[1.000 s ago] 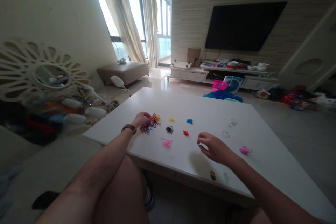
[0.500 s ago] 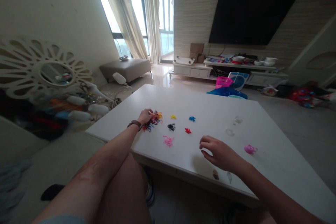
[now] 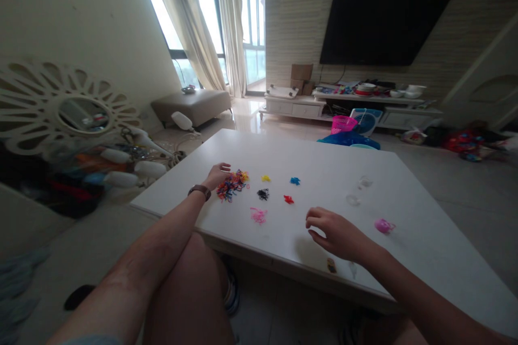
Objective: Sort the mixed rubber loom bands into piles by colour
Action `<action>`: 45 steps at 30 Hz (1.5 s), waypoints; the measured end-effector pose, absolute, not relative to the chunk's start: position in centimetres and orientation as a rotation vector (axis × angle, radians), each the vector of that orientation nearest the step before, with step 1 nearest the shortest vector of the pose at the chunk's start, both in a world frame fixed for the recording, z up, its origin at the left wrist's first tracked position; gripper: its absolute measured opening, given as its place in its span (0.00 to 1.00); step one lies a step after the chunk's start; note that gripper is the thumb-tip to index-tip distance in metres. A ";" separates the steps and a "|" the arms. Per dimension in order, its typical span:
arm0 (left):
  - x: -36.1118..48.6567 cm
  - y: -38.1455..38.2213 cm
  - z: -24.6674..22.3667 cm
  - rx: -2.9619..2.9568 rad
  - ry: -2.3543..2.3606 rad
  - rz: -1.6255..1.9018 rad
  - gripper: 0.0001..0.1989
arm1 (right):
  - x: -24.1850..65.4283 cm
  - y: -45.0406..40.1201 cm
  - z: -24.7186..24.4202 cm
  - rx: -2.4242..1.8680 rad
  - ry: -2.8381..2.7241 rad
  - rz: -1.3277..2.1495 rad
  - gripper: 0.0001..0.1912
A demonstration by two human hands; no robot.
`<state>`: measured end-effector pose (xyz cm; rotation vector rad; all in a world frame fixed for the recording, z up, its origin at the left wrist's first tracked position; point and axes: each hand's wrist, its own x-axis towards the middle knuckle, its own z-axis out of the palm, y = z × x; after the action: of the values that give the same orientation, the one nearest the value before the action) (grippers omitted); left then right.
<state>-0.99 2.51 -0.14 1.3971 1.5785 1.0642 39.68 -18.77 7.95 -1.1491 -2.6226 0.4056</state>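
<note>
On the white table, a mixed pile of small coloured rubber bands (image 3: pixel 232 187) lies beside my left hand (image 3: pixel 217 174), which wears a dark watch. The fingers of that hand stretch over the pile's upper left edge, apart, with nothing visible in them. My right hand (image 3: pixel 331 230) hovers above the table nearer the front edge, fingers loosely bent and thumb apart, holding nothing. Between the hands are sorted heaps of bands: yellow (image 3: pixel 265 178), black (image 3: pixel 263 194), pink (image 3: pixel 258 215), blue (image 3: pixel 295 181) and red (image 3: pixel 288 200).
Right of my right hand lies a shiny pink item (image 3: pixel 383 226), with clear pieces (image 3: pixel 353 200) farther back. A small dark-and-yellow item (image 3: pixel 331 265) is by the front edge of the table (image 3: pixel 429 237). Beyond the table stands a pink basket (image 3: pixel 343 124).
My left hand has drawn back leftward from the mixed pile, and its fingers have straightened. My right hand has hardly moved. The view has shifted slightly.
</note>
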 end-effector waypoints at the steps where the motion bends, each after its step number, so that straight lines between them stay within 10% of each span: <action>1: -1.0 2.5 -0.1 1.393 1.566 1.069 0.27 | 39.6 -18.7 7.9 -1.151 -2.628 0.404 0.07; 45: -0.2 2.8 0.3 0.551 1.174 0.962 0.13 | 39.2 -18.7 7.5 -1.218 -2.717 0.491 0.06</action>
<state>-0.18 2.78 0.28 0.5511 1.1737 0.9617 39.25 -18.73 7.46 -1.2178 -2.7171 0.4915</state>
